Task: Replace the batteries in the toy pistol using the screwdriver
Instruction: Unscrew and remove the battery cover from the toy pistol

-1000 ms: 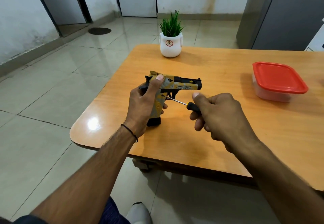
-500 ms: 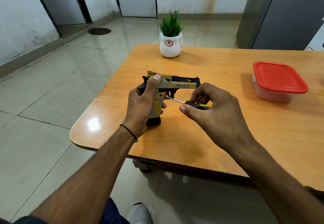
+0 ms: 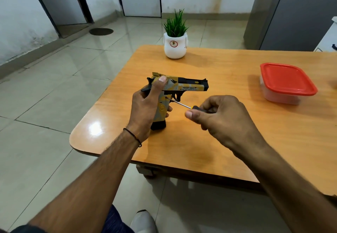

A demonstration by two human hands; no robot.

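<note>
left hand [image 3: 145,111]: wrapped around the grip of the toy pistol [image 3: 179,86], thumb up along the rear of the slide, fingertips showing past the front of the grip; thin dark band on the wrist
right hand [image 3: 221,117]: closed round the handle of the screwdriver [image 3: 186,106], thumb stretched forward under it, knuckles up; most of the handle hidden inside the fist
screwdriver: black handle with a yellow collar, thin metal shaft running up and left; tip set against the side of the pistol grip just behind the trigger guard, at a small hole
toy pistol: held upright, black base of the grip resting on the bench [image 3: 228,141], barrel pointing right; yellow and grey body, black muzzle end, "DESERT EAGLE" printed on the slide; sits near the bench's left front corner
batteries: cannot tell, none seen
bench: orange wood top, rounded corners, glare spot on the near left corner
container [image 3: 286,82]: clear box with red lid, shut, on the bench well right of the pistol, apart from both hands
plant pot [image 3: 175,47]: white pot with green grass-like leaves, at the far edge of the bench, behind the pistol, well apart
floor [image 3: 54,96]: pale glossy tiles, left of the bench
shoe [image 3: 144,221]: light toe visible at the bottom edge, under the arms
</note>
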